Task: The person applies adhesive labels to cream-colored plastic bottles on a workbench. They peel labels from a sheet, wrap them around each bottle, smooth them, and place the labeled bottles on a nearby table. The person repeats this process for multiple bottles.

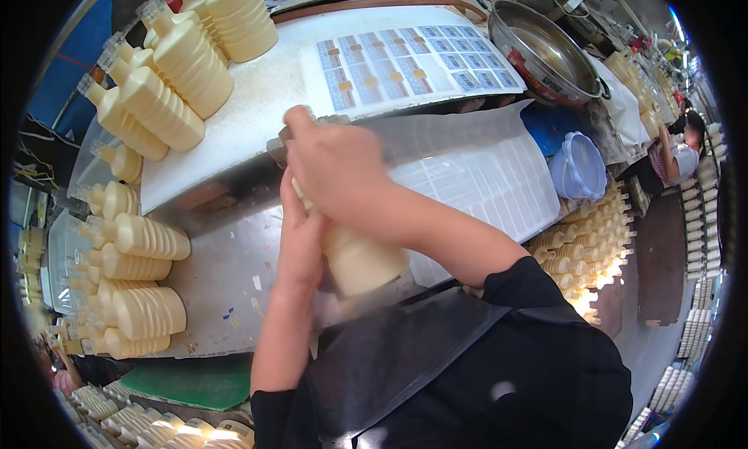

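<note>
Bottle [365, 262], cream-coloured, held tilted above a grey metal table [222, 277], its base toward a dark apron [413, 348]. The left hand's [301, 223] fingers hold its side, partly hidden; the right hand's [339, 164] fingers curl closed over its top end, blurred. More cream bottles [148, 312] crowd the left; label sheets [374, 67] lie beyond on a white surface [253, 98].

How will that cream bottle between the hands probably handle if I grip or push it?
The cream bottle looks like moulded plastic, so probably fairly stiff with slight give. Similar bottles at upper left have ridged sides, which should help grip. They are also taller than wide, so one may tip if pushed high. Its weight can't be judged.
</note>
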{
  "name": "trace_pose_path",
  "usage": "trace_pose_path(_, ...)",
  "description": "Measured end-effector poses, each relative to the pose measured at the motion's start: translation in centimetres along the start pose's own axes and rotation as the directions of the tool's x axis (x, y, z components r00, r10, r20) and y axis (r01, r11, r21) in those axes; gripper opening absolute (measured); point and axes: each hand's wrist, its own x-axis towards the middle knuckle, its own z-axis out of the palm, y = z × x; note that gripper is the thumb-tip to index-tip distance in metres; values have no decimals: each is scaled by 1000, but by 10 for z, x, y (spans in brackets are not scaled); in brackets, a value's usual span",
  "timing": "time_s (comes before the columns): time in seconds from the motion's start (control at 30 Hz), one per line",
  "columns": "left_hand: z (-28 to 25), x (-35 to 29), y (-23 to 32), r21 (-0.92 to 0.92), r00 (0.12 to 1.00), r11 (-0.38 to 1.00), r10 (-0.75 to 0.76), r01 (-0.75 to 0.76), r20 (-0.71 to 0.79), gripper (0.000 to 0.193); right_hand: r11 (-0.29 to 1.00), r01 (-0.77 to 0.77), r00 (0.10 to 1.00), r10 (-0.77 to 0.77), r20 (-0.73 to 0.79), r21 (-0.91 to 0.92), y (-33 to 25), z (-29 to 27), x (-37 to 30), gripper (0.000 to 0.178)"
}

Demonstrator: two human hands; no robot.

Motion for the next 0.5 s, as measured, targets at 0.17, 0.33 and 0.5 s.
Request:
trace_pose_path(0.17, -10, -11, -10, 312, 992, 943, 124, -118, 2, 74, 987, 107, 994, -109, -11, -119, 0, 9, 0, 25)
trace_pose_path(0.33, -13, -30, -22, 674, 960, 693, 266, -254, 89, 94, 940, -289, 956, 295, -2, 184, 44, -14, -25, 23)
trace_pose_path(0.5, -3, -33, -28, 453, 987, 885, 148, -106, -57, 95, 840, -241, 934, 337, -119, 486, 93, 0, -49, 30)
